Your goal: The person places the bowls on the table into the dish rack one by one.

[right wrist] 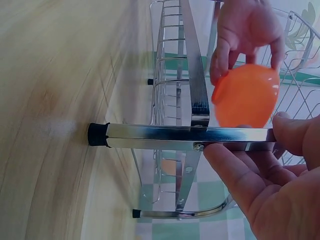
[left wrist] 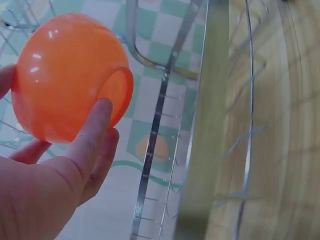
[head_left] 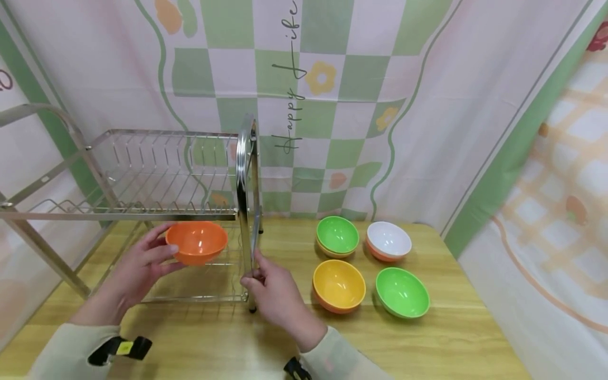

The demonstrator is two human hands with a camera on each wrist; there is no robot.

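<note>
An orange bowl [head_left: 197, 243] is gripped by my left hand [head_left: 144, 257] at its left side, between the two tiers of a metal dish rack [head_left: 166, 217]. In the left wrist view the thumb lies against the foot ring of the orange bowl [left wrist: 70, 75], with other fingers round its far side. My right hand [head_left: 280, 293] grips the rack's front right upright. In the right wrist view, thumb and fingers of the right hand [right wrist: 270, 185] close round that chromed post [right wrist: 155, 137], which ends in a black foot.
Right of the rack stand a green bowl on a yellow one [head_left: 338, 235], a white bowl on an orange one [head_left: 388, 240], a yellow bowl on an orange one [head_left: 339, 285] and a green bowl [head_left: 402, 292]. A patterned curtain [head_left: 328, 116] hangs behind the wooden table [head_left: 456, 338].
</note>
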